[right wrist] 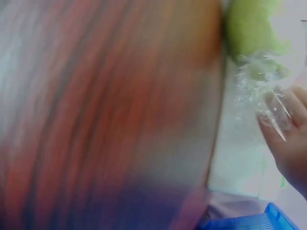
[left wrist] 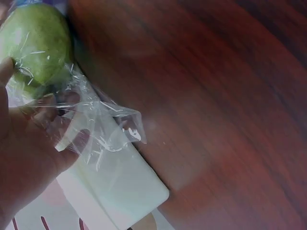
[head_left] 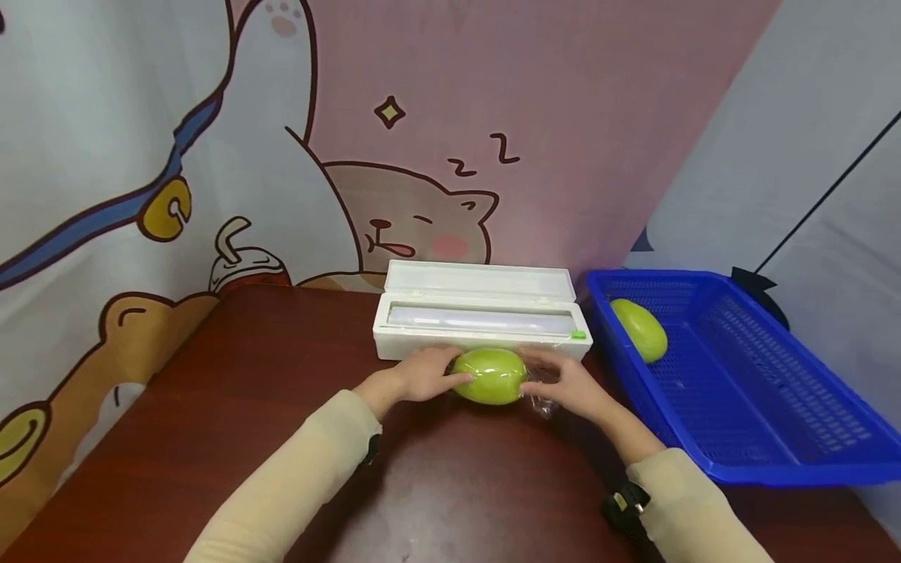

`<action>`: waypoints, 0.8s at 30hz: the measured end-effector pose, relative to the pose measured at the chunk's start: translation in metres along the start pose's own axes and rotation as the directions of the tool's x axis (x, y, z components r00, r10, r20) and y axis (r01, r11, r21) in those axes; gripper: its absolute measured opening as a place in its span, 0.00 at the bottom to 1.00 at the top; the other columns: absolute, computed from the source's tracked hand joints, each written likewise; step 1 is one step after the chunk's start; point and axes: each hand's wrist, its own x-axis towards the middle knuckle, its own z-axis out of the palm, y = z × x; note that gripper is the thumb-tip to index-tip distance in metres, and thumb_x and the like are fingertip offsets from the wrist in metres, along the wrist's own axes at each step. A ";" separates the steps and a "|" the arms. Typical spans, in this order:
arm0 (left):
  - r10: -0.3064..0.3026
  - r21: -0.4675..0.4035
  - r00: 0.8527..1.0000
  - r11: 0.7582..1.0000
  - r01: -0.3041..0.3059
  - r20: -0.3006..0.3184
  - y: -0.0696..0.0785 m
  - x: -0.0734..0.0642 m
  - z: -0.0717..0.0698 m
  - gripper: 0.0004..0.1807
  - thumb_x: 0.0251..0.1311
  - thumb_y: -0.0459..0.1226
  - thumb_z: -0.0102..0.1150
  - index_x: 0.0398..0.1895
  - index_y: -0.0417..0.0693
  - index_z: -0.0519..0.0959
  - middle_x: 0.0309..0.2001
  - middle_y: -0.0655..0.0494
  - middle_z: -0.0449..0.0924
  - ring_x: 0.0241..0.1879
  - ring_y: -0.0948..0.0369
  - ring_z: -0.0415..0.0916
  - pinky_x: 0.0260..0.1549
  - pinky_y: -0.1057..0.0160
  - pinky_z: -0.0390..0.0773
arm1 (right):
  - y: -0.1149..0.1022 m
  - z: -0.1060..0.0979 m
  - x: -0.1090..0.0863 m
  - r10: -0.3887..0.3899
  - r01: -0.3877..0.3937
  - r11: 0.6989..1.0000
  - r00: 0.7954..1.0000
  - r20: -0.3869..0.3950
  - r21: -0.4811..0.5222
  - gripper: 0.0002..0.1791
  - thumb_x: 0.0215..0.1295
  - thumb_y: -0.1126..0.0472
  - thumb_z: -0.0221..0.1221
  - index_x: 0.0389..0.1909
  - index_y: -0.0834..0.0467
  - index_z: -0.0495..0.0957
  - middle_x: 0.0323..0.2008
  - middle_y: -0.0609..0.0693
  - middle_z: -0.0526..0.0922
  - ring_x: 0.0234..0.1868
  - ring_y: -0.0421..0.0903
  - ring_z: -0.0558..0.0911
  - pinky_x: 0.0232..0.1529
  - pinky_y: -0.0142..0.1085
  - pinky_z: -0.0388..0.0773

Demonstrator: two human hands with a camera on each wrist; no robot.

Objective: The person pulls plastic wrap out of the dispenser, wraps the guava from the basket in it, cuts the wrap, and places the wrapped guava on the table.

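Observation:
A green mango (head_left: 491, 377) with glossy clear plastic wrap (left wrist: 108, 122) around it is at the front of a long white wrap box (head_left: 486, 344). My left hand (head_left: 425, 374) holds the mango's left end, thumb on the near side and fingers behind. Loose film spreads over those fingers in the left wrist view. At the opposite end, my right hand (head_left: 568, 385) has its thumb and fingers around the loose wrap beside the fruit. Crumpled film shows between these fingers in the right wrist view.
The wrap box's lid (head_left: 482, 281) stands raised, with a roll of film (head_left: 486, 319) inside and a green slider (head_left: 578, 335) at its right. A blue basket (head_left: 774, 473) to the right holds another green mango (head_left: 640, 330). Behind the dark wooden table (head_left: 296, 336) hangs a cartoon-printed cloth (head_left: 577, 117).

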 end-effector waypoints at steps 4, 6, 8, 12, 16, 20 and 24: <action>0.033 0.014 0.999 0.999 -0.033 -0.013 0.000 -0.001 0.002 0.28 0.66 0.53 0.47 0.61 0.45 0.67 0.57 0.50 0.75 0.58 0.53 0.71 0.59 0.55 0.69 | -0.007 -0.009 -0.001 -0.040 0.004 0.993 0.950 -0.310 -0.115 0.24 0.57 0.62 0.64 0.54 0.65 0.75 0.47 0.64 0.81 0.47 0.60 0.80 0.45 0.44 0.79; 0.038 0.025 0.999 0.999 -0.038 -0.024 0.001 -0.002 0.003 0.27 0.65 0.53 0.48 0.60 0.45 0.68 0.54 0.51 0.77 0.56 0.54 0.73 0.57 0.54 0.71 | -0.006 -0.014 0.001 -0.101 0.012 0.977 0.906 -0.412 -0.212 0.24 0.55 0.62 0.65 0.53 0.67 0.75 0.48 0.65 0.80 0.49 0.61 0.77 0.49 0.48 0.75; 0.043 0.030 0.999 0.999 -0.042 -0.030 0.003 -0.003 0.004 0.26 0.65 0.52 0.49 0.59 0.45 0.68 0.53 0.51 0.77 0.54 0.54 0.74 0.55 0.54 0.72 | -0.001 -0.021 0.003 -0.179 0.031 0.944 0.885 -0.430 -0.329 0.28 0.52 0.63 0.67 0.53 0.69 0.72 0.51 0.67 0.76 0.53 0.63 0.72 0.55 0.53 0.68; 0.056 0.025 0.998 0.998 -0.055 -0.036 0.006 -0.003 0.007 0.27 0.65 0.52 0.49 0.59 0.44 0.67 0.53 0.50 0.77 0.54 0.54 0.74 0.54 0.53 0.72 | 0.015 -0.036 0.001 -0.195 0.027 0.909 0.909 -0.367 -0.416 0.36 0.49 0.64 0.69 0.58 0.72 0.65 0.57 0.70 0.69 0.59 0.66 0.64 0.59 0.59 0.60; 0.041 0.012 0.999 0.999 -0.041 -0.032 0.005 -0.005 0.007 0.30 0.65 0.53 0.48 0.63 0.44 0.65 0.56 0.49 0.75 0.58 0.53 0.71 0.58 0.53 0.70 | 0.028 -0.041 0.002 -0.060 -0.064 0.914 0.955 -0.290 -0.401 0.46 0.51 0.60 0.68 0.66 0.73 0.55 0.65 0.73 0.59 0.65 0.69 0.57 0.64 0.61 0.55; 0.035 0.006 0.999 0.999 -0.035 -0.035 0.002 -0.008 0.006 0.30 0.64 0.53 0.49 0.63 0.45 0.65 0.58 0.49 0.74 0.60 0.52 0.69 0.58 0.50 0.68 | 0.035 -0.040 0.011 0.027 -0.109 0.911 0.978 -0.206 -0.398 0.49 0.54 0.59 0.66 0.68 0.75 0.48 0.68 0.74 0.50 0.69 0.70 0.50 0.67 0.60 0.49; 0.045 0.048 0.997 0.998 -0.042 -0.063 0.002 -0.009 0.007 0.31 0.63 0.55 0.50 0.64 0.46 0.65 0.60 0.48 0.71 0.62 0.51 0.66 0.60 0.48 0.66 | 0.041 -0.039 0.017 0.062 -0.130 0.918 0.980 -0.187 -0.374 0.47 0.57 0.60 0.64 0.68 0.75 0.47 0.69 0.74 0.48 0.69 0.69 0.50 0.68 0.58 0.49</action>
